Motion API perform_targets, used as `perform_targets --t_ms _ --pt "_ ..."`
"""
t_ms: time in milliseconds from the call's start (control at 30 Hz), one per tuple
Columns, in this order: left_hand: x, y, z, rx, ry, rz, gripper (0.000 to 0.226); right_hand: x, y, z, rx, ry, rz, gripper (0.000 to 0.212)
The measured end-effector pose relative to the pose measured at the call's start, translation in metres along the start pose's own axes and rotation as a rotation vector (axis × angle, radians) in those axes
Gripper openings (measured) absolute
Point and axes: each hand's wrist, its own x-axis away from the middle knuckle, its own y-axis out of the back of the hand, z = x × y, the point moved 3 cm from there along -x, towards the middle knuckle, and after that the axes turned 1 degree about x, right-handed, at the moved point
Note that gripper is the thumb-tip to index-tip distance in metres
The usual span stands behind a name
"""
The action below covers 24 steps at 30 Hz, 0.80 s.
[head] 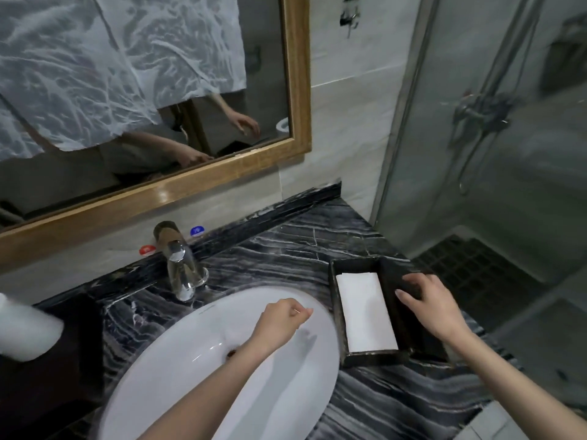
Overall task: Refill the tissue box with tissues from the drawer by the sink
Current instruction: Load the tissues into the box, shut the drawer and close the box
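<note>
A dark, rectangular tissue box (pixel 355 357) is sitting open on the black, white-veined marble counter (pixel 286 249), just right of the left hand (pixel 282 319); a flat, smooth stack of white tissues (pixel 365 312) is lying inside it; the right hand (pixel 428 308) is spreading loosely open over the box's dark right-hand part, fingers resting on it; the left hand is curling half-closed and gripping nothing above the glossy white oval sink (pixel 158 376); a chrome faucet (pixel 181 265) is standing beyond it.
</note>
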Motion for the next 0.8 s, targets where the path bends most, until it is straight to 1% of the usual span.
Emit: perform_targets --t_ms 133,233,267,300,333,367,400,467,500,533,567,633,667,700,767,800 --pt "-0.011 -0.024 -0.021 0.077 0.001 0.042 0.028 -0.004 -0.005 -0.041 -0.08 -0.194 0.093 0.039" --pt "-0.018 -0.036 -0.031 0.109 0.01 0.032 0.036 -0.005 -0.01 -0.064 -0.114 -0.293 0.134 0.039" --pt "-0.019 -0.04 -0.035 0.118 0.006 0.033 0.032 -0.005 -0.011 -0.071 -0.109 -0.321 0.147 0.04" --pt "-0.019 -0.044 -0.037 0.114 0.004 0.037 0.02 -0.005 -0.013 -0.077 -0.107 -0.346 0.154 0.041" --pt "-0.021 -0.048 -0.039 0.109 -0.001 0.036 0.016 -0.006 -0.015 -0.084 -0.106 -0.368 0.161 0.042" --pt "-0.024 -0.052 -0.039 0.097 0.007 0.047 0.028 -0.007 -0.018 -0.089 -0.107 -0.387 0.175 0.043" --pt "-0.025 -0.055 -0.039 0.085 0.004 0.051 0.033 -0.008 -0.021 -0.094 -0.112 -0.399 0.192 0.045" --pt "-0.026 -0.059 -0.04 0.106 0.001 0.056 0.017 -0.009 -0.027 -0.103 -0.124 -0.43 0.223 0.047" --pt "-0.026 -0.06 -0.042 0.117 0.012 0.063 0.018 -0.009 -0.029 -0.104 -0.135 -0.44 0.236 0.046" --pt "-0.026 -0.06 -0.041 0.123 0.014 0.058 0.03 -0.009 -0.032 -0.105 -0.144 -0.447 0.246 0.045" --pt "-0.026 -0.06 -0.042 0.136 0.023 0.062 0.032 -0.01 -0.034 -0.106 -0.153 -0.455 0.249 0.044" --pt "-0.026 -0.061 -0.044 0.117 0.038 0.068 0.01 -0.013 -0.038 -0.108 -0.174 -0.467 0.235 0.042" --pt "-0.029 -0.062 -0.042 0.106 0.034 0.062 0.015 -0.015 -0.04 -0.109 -0.19 -0.477 0.233 0.04" --pt "-0.029 -0.063 -0.041 0.107 0.036 0.072 0.012 -0.017 -0.041 -0.11 -0.203 -0.481 0.235 0.038" --pt "-0.029 -0.064 -0.04 0.111 0.036 0.06 0.04 -0.02 -0.042 -0.112 -0.243 -0.503 0.24 0.043" --pt "-0.03 -0.064 -0.039 0.12 0.036 0.06 0.044 -0.021 -0.043 -0.112 -0.269 -0.521 0.241 0.047"
